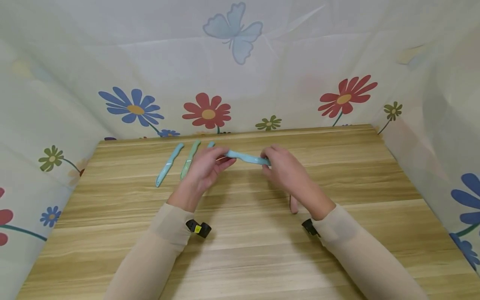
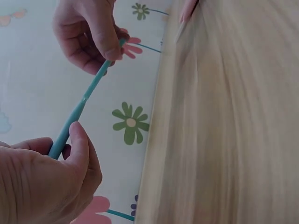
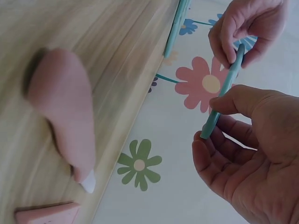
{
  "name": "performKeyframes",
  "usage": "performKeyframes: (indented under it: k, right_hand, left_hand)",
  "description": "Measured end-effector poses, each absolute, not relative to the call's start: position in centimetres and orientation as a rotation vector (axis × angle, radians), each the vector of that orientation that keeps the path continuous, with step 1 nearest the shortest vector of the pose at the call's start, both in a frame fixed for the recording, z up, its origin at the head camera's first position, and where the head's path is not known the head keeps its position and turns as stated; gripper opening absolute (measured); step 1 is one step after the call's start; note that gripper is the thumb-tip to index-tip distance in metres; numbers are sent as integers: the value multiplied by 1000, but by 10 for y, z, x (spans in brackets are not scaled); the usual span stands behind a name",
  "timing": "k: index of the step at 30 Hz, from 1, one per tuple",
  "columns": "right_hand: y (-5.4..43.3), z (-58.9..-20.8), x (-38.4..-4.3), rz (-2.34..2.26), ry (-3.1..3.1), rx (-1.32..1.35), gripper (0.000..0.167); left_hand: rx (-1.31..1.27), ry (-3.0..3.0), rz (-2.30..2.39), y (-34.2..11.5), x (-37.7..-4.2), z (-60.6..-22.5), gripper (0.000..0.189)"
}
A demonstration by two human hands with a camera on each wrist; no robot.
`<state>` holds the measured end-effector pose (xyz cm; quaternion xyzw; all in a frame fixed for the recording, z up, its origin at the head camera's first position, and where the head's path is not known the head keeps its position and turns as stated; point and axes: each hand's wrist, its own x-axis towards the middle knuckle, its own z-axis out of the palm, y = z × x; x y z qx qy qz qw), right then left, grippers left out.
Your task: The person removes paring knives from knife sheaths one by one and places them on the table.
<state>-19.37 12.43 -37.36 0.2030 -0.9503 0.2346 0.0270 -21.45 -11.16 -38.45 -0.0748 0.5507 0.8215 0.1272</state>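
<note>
A light blue knife (image 1: pixel 247 158), its blade apparently covered by a sheath of the same blue, is held level above the table between both hands. My left hand (image 1: pixel 205 166) pinches its left end between thumb and fingers. At the other end, the thumb and fingers of my right hand (image 1: pixel 286 168) grip the knife. In the right wrist view the right thumb lies along the blue knife (image 3: pixel 226 88), and the left hand (image 3: pixel 250 28) holds the far end. Beneath my right hand, a pink handle (image 3: pixel 70 107) with a small white part lies on the table, mostly hidden in the head view.
On the wooden table (image 1: pixel 240 258), a blue knife (image 1: pixel 168 166) and a green knife (image 1: pixel 190 160) lie at the back left. Another blue piece (image 1: pixel 211 144) is partly hidden behind my left hand. A flat pink piece (image 3: pixel 49 213) lies near the pink handle. Flower-printed sheeting (image 1: pixel 285 62) surrounds the table.
</note>
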Motion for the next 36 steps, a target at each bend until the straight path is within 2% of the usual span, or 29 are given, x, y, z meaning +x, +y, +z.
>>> performKeyframes:
  k: [6, 12, 20, 27, 36]
  right_hand:
    - [131, -377, -192, 741, -2865, 683, 23]
    - [137, -381, -192, 731, -2792, 756, 24]
    - [145, -387, -192, 697, -2735, 846, 30]
    - [150, -388, -189, 703, -2703, 907, 33]
    - [152, -389, -190, 689, -2675, 953, 23]
  left_hand:
    - [-248, 1519, 2419, -110, -203, -387, 16]
    - [-289, 1452, 2434, -107, -198, -392, 31]
    - [-335, 1364, 2458, -104, -195, -401, 13]
    - [-339, 1364, 2449, -102, -192, -404, 12]
    - [-319, 1411, 2434, -100, -192, -405, 11]
